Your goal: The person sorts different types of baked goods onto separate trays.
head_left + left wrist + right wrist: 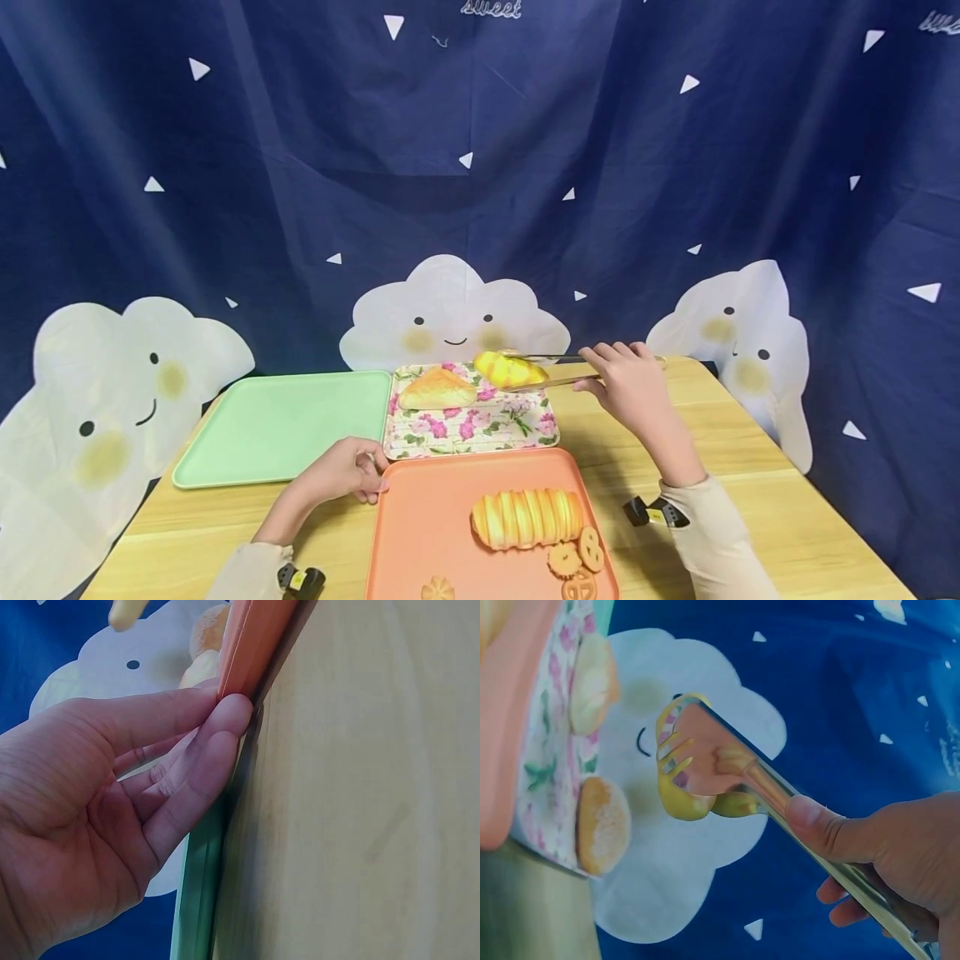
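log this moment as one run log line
left hand: holds orange tray corner | right hand: grips tongs | bread: above floral tray

Green tray (277,425) left of floral tray (480,433); triangular bun (437,390) on floral; 4 cookies (577,560).

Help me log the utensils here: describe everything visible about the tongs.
The tongs are slim, shiny metal with a golden tint, two long arms ending in forked, scalloped tips. They lie roughly level above the far corner of the floral tray, tips pointing left and closed on a yellow bread piece. The right hand grips the arms, thumb pressed on top. Nothing else touches them.
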The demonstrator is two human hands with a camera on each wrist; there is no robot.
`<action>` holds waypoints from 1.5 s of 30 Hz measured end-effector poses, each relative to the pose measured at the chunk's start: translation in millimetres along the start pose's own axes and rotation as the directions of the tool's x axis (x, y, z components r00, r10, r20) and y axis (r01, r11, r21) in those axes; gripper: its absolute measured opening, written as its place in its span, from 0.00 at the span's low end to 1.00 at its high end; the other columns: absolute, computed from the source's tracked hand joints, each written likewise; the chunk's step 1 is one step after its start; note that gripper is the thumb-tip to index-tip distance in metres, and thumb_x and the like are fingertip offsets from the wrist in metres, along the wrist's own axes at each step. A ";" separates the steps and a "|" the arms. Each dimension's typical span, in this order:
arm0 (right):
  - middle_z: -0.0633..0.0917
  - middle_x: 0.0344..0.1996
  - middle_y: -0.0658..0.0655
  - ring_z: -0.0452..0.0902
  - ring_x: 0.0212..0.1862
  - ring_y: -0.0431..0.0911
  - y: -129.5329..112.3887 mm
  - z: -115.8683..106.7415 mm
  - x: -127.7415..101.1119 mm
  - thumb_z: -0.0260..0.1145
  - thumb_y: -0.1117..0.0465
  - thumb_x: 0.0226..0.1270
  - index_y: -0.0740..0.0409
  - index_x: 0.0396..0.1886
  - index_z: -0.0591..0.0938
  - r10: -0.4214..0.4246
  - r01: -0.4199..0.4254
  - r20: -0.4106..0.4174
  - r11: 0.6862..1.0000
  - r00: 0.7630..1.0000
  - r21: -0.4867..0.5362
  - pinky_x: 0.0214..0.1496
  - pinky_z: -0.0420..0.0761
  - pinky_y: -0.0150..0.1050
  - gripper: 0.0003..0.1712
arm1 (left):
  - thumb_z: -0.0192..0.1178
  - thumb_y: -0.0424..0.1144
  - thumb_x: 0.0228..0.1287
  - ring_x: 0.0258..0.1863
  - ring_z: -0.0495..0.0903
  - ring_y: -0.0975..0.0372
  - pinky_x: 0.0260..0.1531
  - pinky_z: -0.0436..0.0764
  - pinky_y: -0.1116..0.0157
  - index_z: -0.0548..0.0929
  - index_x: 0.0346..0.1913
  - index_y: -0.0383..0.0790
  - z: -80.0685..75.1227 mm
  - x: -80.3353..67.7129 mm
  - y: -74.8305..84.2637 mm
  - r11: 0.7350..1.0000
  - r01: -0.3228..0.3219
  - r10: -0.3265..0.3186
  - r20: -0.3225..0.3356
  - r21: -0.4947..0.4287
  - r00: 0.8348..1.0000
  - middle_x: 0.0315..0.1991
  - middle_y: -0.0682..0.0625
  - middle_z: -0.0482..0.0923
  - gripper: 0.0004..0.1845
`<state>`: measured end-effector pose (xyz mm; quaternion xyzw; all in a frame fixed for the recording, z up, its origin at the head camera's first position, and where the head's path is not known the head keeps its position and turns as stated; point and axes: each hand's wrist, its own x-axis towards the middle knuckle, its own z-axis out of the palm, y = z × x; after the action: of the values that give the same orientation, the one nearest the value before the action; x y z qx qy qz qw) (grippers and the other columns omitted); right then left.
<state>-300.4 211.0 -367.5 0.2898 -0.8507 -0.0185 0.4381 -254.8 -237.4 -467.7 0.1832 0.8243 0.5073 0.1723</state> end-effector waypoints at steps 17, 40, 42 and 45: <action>0.86 0.29 0.56 0.81 0.32 0.54 -1.7 28.7 -11.5 0.83 0.46 0.41 0.59 0.40 0.87 0.048 -0.047 0.172 0.999 0.984 -0.014 0.36 0.72 0.48 0.29 | 0.68 0.26 0.60 0.23 0.86 0.56 0.25 0.88 0.61 0.81 0.38 0.26 0.8 -0.1 -0.6 1.000 0.010 -0.010 -0.011 -0.014 1.000 0.25 0.37 0.85 0.07; 0.86 0.30 0.54 0.80 0.34 0.54 2.2 44.5 -16.4 0.83 0.47 0.42 0.58 0.41 0.87 0.042 -0.049 0.231 0.999 0.972 0.024 0.40 0.73 0.49 0.28 | 0.67 0.24 0.61 0.23 0.85 0.58 0.24 0.87 0.63 0.80 0.37 0.27 0.7 1.5 -2.9 1.000 0.005 -0.005 -0.009 0.001 1.000 0.25 0.39 0.86 0.05; 0.86 0.31 0.54 0.80 0.34 0.54 2.5 46.0 -17.6 0.82 0.46 0.42 0.58 0.41 0.87 0.043 -0.051 0.237 0.998 0.971 0.026 0.40 0.74 0.49 0.28 | 0.67 0.25 0.61 0.23 0.85 0.58 0.24 0.87 0.63 0.80 0.37 0.26 0.6 1.3 -2.9 1.000 0.006 -0.006 -0.008 0.001 1.000 0.25 0.39 0.86 0.06; 0.86 0.31 0.55 0.80 0.34 0.54 2.0 46.4 -19.2 0.82 0.46 0.42 0.58 0.40 0.86 0.049 -0.057 0.245 0.998 0.968 0.028 0.41 0.74 0.50 0.28 | 0.67 0.25 0.61 0.23 0.85 0.58 0.24 0.87 0.62 0.81 0.38 0.26 1.1 0.9 -2.5 1.000 0.007 -0.007 -0.010 -0.004 1.000 0.25 0.38 0.86 0.06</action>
<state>-327.8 212.1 -409.6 0.2701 -0.9058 -0.0273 0.3255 -255.4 -237.2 -470.5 0.1777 0.8248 0.5091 0.1704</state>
